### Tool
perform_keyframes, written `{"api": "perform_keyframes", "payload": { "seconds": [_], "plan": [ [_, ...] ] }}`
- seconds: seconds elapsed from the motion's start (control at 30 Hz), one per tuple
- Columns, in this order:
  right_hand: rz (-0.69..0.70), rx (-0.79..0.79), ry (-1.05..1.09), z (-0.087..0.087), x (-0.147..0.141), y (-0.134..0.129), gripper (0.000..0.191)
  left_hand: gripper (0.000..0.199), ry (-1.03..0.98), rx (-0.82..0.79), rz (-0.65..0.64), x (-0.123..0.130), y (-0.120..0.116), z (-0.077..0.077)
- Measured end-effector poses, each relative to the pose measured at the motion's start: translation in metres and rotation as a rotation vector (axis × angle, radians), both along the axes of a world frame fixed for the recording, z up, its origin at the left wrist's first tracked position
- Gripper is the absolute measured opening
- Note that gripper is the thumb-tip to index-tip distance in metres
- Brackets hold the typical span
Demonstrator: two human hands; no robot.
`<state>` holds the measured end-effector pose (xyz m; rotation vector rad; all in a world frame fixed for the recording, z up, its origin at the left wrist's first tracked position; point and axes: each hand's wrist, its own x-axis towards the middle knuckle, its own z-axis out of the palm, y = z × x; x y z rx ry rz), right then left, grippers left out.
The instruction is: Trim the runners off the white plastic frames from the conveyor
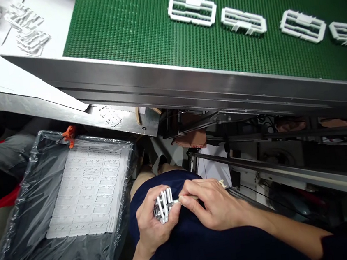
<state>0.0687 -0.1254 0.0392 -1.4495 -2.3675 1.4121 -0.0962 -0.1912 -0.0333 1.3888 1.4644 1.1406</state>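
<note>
My left hand (154, 223) is curled around a white moulded plastic frame (163, 204), which has parallel ribs and is held up over my dark navy lap (185, 244). My right hand (207, 203) pinches a small, thin tool with a pale metal tip (176, 202). The tip touches the frame's edge. The tool's body is mostly hidden by my fingers, so I cannot tell exactly what kind it is. Both hands are close together, in front of my body.
A green textured conveyor belt (149, 21) with a steel edge (186, 77) carries several white plastic frames (192, 10). To my left, a plastic-lined tray (22, 228) holds rows of white parts (87, 193). More white parts lie on a white surface (55, 10) at the upper left.
</note>
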Motion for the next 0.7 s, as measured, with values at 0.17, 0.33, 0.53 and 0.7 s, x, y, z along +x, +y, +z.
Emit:
{"api": "perform_keyframes", "payload": {
  "seconds": [0.17,0.33,0.53,0.7],
  "plan": [
    [-0.026,0.019,-0.004,-0.0003,-0.0029,-0.0005,0.015,0.030,-0.011,0.020,0.024,0.0016,0.0025,0.0004],
    [-0.030,0.015,-0.006,-0.0009,-0.0023,0.0005,0.015,0.030,-0.159,-0.084,0.020,-0.0001,0.0033,0.0005],
    [0.017,0.007,0.018,0.0007,-0.0007,0.0058,0.016,0.032,-0.176,-0.097,-0.010,-0.0035,0.0026,-0.0005],
    [0.041,-0.010,0.015,0.0029,-0.0015,0.0093,0.019,0.033,-0.159,-0.062,-0.019,-0.0044,0.0012,-0.0030]
  ]
}}
